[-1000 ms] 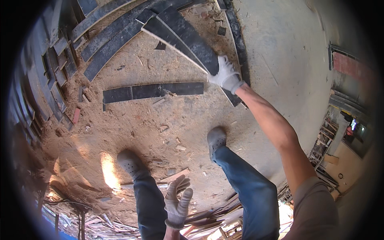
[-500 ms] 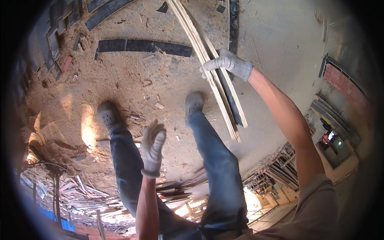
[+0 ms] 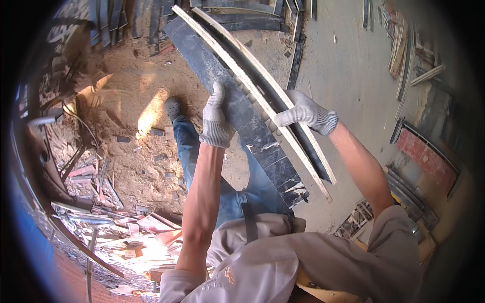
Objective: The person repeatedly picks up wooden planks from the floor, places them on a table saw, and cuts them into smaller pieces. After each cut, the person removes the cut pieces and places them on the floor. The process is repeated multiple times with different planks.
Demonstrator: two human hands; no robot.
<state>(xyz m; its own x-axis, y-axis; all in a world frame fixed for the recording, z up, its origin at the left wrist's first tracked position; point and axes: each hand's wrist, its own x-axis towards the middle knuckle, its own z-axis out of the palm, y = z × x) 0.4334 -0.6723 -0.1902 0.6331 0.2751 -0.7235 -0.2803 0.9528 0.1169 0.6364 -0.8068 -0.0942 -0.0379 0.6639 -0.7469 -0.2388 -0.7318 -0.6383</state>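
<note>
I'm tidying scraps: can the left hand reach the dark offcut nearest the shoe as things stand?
Probably not: the left hand is gripping a dark board, and the offcut lies on the floor, seemingly well below it. Nothing appears to cover the offcut, though.

Gripping a long dark board (image 3: 241, 121) in the gloved left hand (image 3: 215, 111), thumb pressed on the black face. Got the gloved right hand (image 3: 304, 113) hooked over two pale-edged boards (image 3: 254, 94), on edge just right of the dark board. Also seeing more dark strips (image 3: 247, 23) right of its top end, a grey clog (image 3: 173, 107) to its left, a messy heap of wood scraps (image 3: 134, 230) lower left, plus a red panel (image 3: 426, 154) well off to its right.
</note>
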